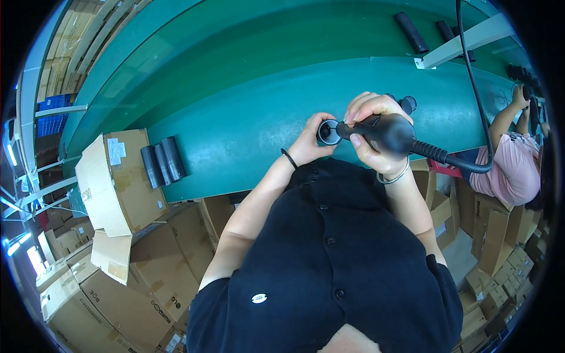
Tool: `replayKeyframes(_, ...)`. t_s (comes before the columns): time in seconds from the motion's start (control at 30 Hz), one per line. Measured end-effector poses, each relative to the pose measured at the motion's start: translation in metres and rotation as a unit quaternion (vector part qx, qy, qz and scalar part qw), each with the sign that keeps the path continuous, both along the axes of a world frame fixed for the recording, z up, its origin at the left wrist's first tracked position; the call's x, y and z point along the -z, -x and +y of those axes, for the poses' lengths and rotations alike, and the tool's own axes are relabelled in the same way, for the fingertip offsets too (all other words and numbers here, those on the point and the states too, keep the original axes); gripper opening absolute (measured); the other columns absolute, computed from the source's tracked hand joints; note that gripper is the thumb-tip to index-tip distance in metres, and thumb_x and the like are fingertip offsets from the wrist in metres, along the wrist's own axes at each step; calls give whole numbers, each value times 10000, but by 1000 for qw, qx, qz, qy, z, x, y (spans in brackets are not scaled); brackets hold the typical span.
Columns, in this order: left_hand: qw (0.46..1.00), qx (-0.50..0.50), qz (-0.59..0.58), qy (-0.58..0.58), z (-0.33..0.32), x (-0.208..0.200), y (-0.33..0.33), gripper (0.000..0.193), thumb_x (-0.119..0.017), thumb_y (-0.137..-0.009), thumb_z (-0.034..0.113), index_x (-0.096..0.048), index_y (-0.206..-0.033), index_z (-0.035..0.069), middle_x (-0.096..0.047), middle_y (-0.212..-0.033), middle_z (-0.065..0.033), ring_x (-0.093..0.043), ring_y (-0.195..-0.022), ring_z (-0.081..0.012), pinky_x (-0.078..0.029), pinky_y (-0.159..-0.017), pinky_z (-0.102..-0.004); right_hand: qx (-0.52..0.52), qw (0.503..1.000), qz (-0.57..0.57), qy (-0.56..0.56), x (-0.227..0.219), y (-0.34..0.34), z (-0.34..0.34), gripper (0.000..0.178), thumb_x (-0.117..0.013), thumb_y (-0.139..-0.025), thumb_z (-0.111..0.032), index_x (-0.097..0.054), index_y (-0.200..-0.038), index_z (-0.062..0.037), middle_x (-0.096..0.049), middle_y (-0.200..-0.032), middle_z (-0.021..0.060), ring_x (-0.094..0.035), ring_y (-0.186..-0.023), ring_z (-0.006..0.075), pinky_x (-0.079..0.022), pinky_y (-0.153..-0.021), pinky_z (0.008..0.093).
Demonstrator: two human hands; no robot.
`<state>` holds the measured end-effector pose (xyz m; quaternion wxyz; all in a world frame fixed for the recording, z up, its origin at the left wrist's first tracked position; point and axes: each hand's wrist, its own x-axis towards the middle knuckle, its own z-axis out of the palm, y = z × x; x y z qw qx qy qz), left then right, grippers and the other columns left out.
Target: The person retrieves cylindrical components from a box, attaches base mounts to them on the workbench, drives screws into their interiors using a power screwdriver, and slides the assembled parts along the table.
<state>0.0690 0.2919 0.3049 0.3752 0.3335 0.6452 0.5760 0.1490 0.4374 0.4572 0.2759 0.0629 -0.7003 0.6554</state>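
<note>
My left hand [311, 142] is closed around a black tube [329, 132], whose open end faces up and shows a pale inner wall. In my right hand [376, 109] is a black corded electric screwdriver [393, 135], held nearly level. Its narrow front end reaches the tube's mouth; the tip and whatever it touches inside are too small to make out. Just beyond my right hand stand small black cylindrical parts [407, 105], partly hidden by the fingers.
Three black tubes [163, 162] lie at the green bench's [247, 135] left end, beside an open cardboard box [126, 176]. More black tubes [411, 32] lie on the far green belt. The screwdriver's cable [479, 106] hangs at the right. A co-worker [511, 162] sits further right. Cartons surround me below.
</note>
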Motion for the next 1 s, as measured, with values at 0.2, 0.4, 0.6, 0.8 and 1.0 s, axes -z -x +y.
replayKeyframes(0.2, 1000, -1, -9, -11, 0, 5, 0, 590, -690, -602, 73, -438, -1135, 79, -463, -1095, -102, -451, -1081, -259, -383, -917, -327, 13, 999, 28, 28, 3, 3, 0, 260, -629, -589, 38, -553, -831, -15, -588, -805, 97, -575, -714, 134, -461, -645, 229)
replayKeyframes(0.4, 1000, 1, -14, -4, 0, 0, 0, 597, -695, -601, 81, -437, -1139, 80, -458, -1105, -102, -449, -1083, -256, -377, -924, -328, 11, 999, 27, 31, 3, 4, 0, 259, -624, -590, 43, -545, -832, -9, -581, -807, 108, -578, -727, 143, -464, -651, 233)
replayKeyframes(0.6, 1000, 2, -19, 2, -2, 5, -1, 586, -696, -612, 97, -439, -1138, 86, -461, -1105, -106, -439, -1095, -269, -365, -937, -337, 5, 999, 27, 32, 3, 4, -1, 257, -619, -594, 42, -543, -835, -4, -579, -810, 113, -581, -736, 151, -465, -652, 239)
replayKeyframes(0.8, 1000, 3, -14, 1, -2, 5, -2, 585, -696, -610, 96, -441, -1137, 90, -461, -1107, -109, -438, -1098, -277, -356, -947, -350, 7, 999, 25, 23, 4, 3, -1, 258, -620, -593, 36, -545, -835, -8, -584, -808, 112, -582, -732, 149, -466, -652, 241)
replayKeyframes(1.0, 1000, -6, -3, -12, -1, 4, -1, 579, -695, -610, 99, -443, -1131, 88, -461, -1100, -110, -437, -1090, -278, -355, -945, -346, -7, 1000, -14, 20, 1, 3, -3, 229, -598, -621, 15, -514, -833, -13, -556, -779, 109, -546, -748, 204, -448, -671, 300)
